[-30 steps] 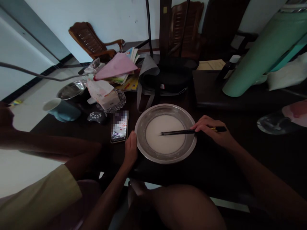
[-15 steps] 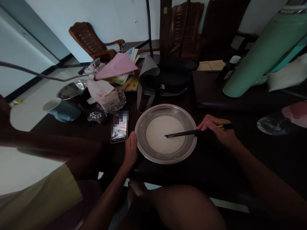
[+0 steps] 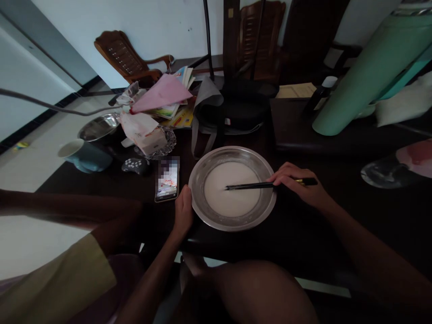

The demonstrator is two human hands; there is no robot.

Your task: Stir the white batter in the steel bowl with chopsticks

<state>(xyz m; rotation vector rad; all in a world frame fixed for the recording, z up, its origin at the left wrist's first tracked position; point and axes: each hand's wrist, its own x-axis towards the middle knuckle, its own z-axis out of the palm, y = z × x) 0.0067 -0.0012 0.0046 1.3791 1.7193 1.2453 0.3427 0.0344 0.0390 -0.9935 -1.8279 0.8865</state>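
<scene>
A wide metal basin (image 3: 200,209) stands on the dark table, with a smooth white liquid (image 3: 232,202) in its bottom. My left hand (image 3: 184,208) grips the basin's left rim, fingers on the outer side. Black chopsticks (image 3: 249,186) with gold bands near their ends are held in my right hand (image 3: 295,181) at the right rim. Their tips dip into the white liquid near its middle. Just left of my left hand lies a phone (image 3: 168,180) with its screen lit.
Behind the basin sits a black and grey bag (image 3: 243,110). A game controller (image 3: 135,165), a blue mug (image 3: 88,155) and a second metal bowl (image 3: 101,127) are at the left. A tall green flask (image 3: 364,72) stands back right. Another person's arm (image 3: 67,209) reaches in from the left.
My right hand has moved slightly left, and the chopstick tips have shifted left and a little up through the liquid. My left hand stays on the rim. The other person's arm has lowered.
</scene>
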